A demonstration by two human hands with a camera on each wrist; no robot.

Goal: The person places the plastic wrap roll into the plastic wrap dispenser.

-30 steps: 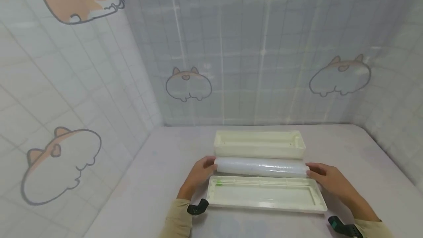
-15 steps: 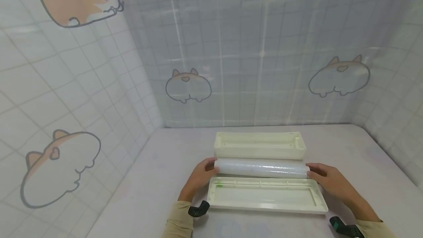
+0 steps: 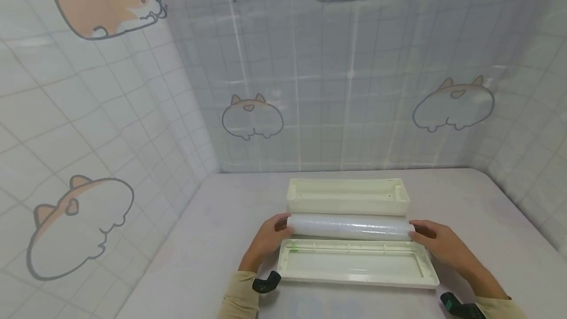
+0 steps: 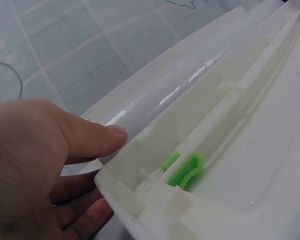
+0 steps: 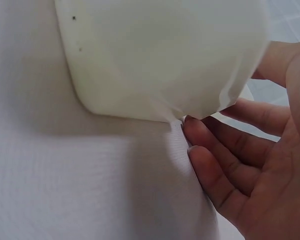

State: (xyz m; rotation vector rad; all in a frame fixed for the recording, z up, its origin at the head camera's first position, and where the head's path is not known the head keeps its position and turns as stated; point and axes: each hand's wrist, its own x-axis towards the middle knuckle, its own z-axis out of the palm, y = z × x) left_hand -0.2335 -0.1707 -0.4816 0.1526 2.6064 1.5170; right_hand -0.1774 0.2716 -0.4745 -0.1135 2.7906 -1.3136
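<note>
A roll of plastic wrap, glossy and translucent white, lies crosswise between a cream box and a shallow cream lid. My left hand grips the roll's left end, thumb on the near side. In the left wrist view that thumb presses on the roll, close to a green slider on the lid's rail. At the roll's other end, my right hand holds with thumb and fingers. The right wrist view shows its fingers bent beside a cream plastic corner, which hides most of the roll.
All of this rests on a pale tabletop. Tiled-pattern sheeting with cartoon dogs surrounds the table at the back and both sides. The box stands behind the roll and the lid lies in front, nearest the person.
The scene sits slightly lower in the head view. Both hands stay at the roll's ends, and the roll, box and lid keep their places relative to one another.
</note>
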